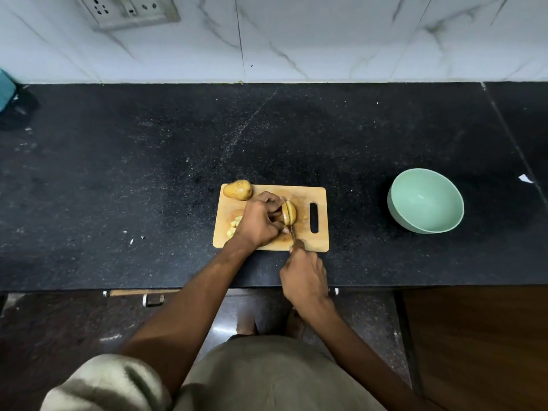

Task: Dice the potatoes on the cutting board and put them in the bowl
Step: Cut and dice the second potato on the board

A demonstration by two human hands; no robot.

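A wooden cutting board [321, 194] lies on the black counter. My left hand [261, 219] grips a potato piece [291, 212] in the board's middle, fingers curled round it. My right hand [304, 277] holds a knife [291, 225] by its handle at the board's near edge; the thin blade runs through the potato piece. A whole unpeeled potato [238, 190] sits at the board's far left corner. Several pale diced bits [234, 226] lie on the left of the board, partly hidden by my left hand. A mint green bowl [425, 200] stands to the right with nothing in it.
The black granite counter [148, 173] spreads wide to the left and behind the board. A marble wall with a socket plate [130, 10] rises at the back. A teal object [6, 89] sits at the far left edge. Drawer handles [153, 300] show below the counter front.
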